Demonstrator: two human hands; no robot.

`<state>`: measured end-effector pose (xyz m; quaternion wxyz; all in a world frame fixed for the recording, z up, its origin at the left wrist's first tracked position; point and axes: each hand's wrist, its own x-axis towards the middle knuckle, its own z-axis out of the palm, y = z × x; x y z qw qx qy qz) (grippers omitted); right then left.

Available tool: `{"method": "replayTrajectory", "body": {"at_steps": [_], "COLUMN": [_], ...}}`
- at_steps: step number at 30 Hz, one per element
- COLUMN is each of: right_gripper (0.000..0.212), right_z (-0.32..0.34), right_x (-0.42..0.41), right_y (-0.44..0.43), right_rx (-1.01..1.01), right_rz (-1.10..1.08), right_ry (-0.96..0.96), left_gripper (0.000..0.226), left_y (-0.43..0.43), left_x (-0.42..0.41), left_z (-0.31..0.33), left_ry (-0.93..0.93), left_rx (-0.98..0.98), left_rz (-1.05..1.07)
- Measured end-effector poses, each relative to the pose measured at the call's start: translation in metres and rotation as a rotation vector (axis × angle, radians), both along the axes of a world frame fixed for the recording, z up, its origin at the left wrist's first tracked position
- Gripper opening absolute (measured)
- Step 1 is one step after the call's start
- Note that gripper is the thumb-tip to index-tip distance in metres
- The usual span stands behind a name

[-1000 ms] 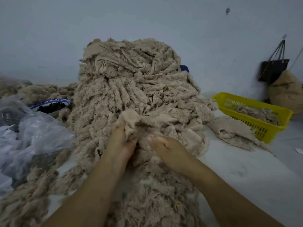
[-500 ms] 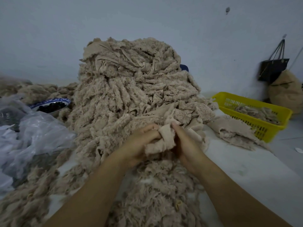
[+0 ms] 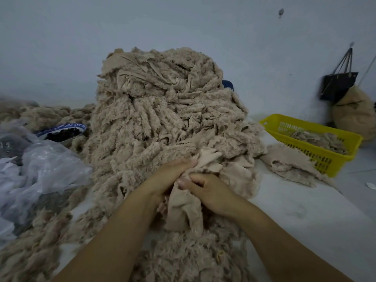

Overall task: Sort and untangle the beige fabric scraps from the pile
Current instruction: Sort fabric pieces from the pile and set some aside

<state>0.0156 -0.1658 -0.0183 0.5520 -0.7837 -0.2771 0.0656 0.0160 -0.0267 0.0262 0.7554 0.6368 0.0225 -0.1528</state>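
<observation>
Head view: the pile [image 3: 162, 119] rises straight ahead of the person, and at its foot a scrap [image 3: 183, 210] hangs lengthwise toward them, its upper end pinched by the left hand [image 3: 171, 176], nearer the pile, and gripped just below by the right hand [image 3: 211, 194].

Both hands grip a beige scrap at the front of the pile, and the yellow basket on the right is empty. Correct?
Not quite: in the head view the yellow basket holds some beige scraps, so it is not empty. The rest stands: left hand and right hand both grip a beige scrap at the front of the pile.
</observation>
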Motion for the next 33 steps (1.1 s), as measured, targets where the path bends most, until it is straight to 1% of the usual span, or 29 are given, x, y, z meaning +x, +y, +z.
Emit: {"method": "replayTrajectory", "body": {"at_steps": [1, 3, 5, 6, 7, 9, 11, 13, 14, 16, 18, 21, 22, 24, 26, 27, 29, 30, 31, 33], "right_gripper": [0.047, 0.059, 0.074, 0.080, 0.082, 0.071, 0.056, 0.044, 0.041, 0.035, 0.034, 0.030, 0.028, 0.027, 0.027, 0.027, 0.028, 0.029, 0.033, 0.047], "right_z": [-0.002, -0.006, -0.006, -0.004, -0.002, 0.003, 0.004, 0.005, 0.006, 0.011, 0.014, 0.010, 0.008, 0.006, 0.006, 0.006, 0.008, 0.008, 0.009, 0.009], "right_x": [0.001, 0.003, 0.004, 0.004, 0.006, 0.008, 0.012, 0.013, 0.015, 0.016, 0.017, 0.022, 0.025, 0.029, 0.029, 0.028, 0.025, 0.023, 0.022, 0.017], "right_y": [-0.001, -0.004, -0.006, -0.008, -0.009, -0.013, -0.014, -0.016, -0.018, -0.023, -0.029, -0.036, -0.038, -0.041, -0.044, -0.043, -0.038, -0.035, -0.031, -0.023], "right_rx": [-0.040, -0.091, -0.086, -0.045, 0.035, 0.271, 0.456, 0.513, 0.530, 0.587, 0.661, 0.779, 0.838, 0.955, 1.006, 0.995, 0.916, 0.860, 0.798, 0.675], "right_rz": [0.009, -0.012, -0.116, -0.189, -0.246, -0.281, -0.281, -0.373, -0.434, -0.537, -0.626, -0.666, -0.653, -0.613, -0.584, -0.572, -0.561, -0.562, -0.560, -0.508], "right_ry": [-0.004, 0.021, 0.155, 0.240, 0.317, 0.451, 0.541, 0.592, 0.614, 0.654, 0.684, 0.711, 0.729, 0.758, 0.759, 0.749, 0.710, 0.686, 0.663, 0.612], "left_gripper": [0.013, 0.013, 0.015, 0.018, 0.023, 0.028, 0.027, 0.025, 0.024, 0.025, 0.025, 0.020, 0.018, 0.019, 0.023, 0.023, 0.033, 0.031, 0.028, 0.033], "left_y": [0.000, 0.000, 0.000, 0.000, -0.001, -0.004, -0.008, -0.013, -0.013, -0.011, -0.004, 0.007, 0.011, 0.017, 0.020, 0.019, 0.017, 0.016, 0.013, 0.010], "left_x": [0.000, 0.003, 0.006, 0.007, 0.006, 0.003, 0.000, -0.002, -0.004, -0.008, -0.010, -0.012, -0.012, -0.009, -0.004, 0.000, 0.007, 0.011, 0.011, 0.010], "left_z": [0.001, -0.002, -0.005, -0.006, -0.006, -0.006, -0.008, -0.008, -0.007, -0.002, 0.003, 0.007, 0.008, 0.008, 0.007, 0.007, 0.006, 0.004, 0.004, 0.000], "left_ry": [0.010, -0.002, -0.060, -0.098, -0.138, -0.248, -0.368, -0.446, -0.469, -0.486, -0.478, -0.461, -0.435, -0.322, -0.237, -0.209, -0.197, -0.215, -0.235, -0.310], "left_rx": [-0.014, 0.035, 0.080, 0.080, 0.099, 0.238, 0.398, 0.495, 0.509, 0.463, 0.393, 0.292, 0.229, 0.091, 0.063, 0.061, 0.112, 0.180, 0.252, 0.391], "left_rz": [0.010, 0.050, 0.091, 0.099, 0.102, 0.078, -0.026, -0.181, -0.257, -0.362, -0.416, -0.478, -0.468, -0.375, -0.214, -0.123, 0.030, 0.077, 0.102, 0.078]}}
